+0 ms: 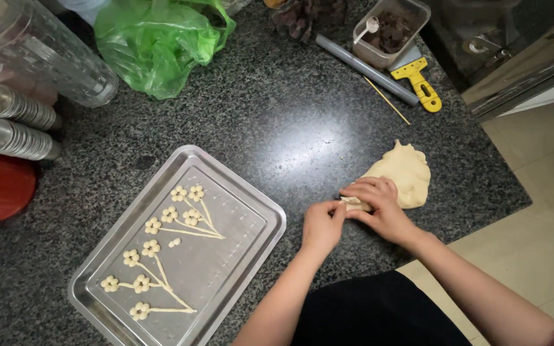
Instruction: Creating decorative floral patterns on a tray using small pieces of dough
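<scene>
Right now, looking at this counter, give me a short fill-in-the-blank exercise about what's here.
1. Both hands, left hand and right hand, pinch at a lump of pale ____.
2. The metal tray holds dough shaped like ____ on thin stems.
3. The scraper by the plastic tub has a ____ handle.

Missing words: dough; flowers; yellow

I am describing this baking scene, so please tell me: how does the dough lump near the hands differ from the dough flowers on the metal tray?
The dough lump is one big rough mass; the dough flowers are many small shaped blossoms with thin stems. The lump lies on the dark counter, the flowers in the metal tray. The left hand and right hand pinch the lump's edge; nothing touches the flowers. Both are pale yellow.
</scene>
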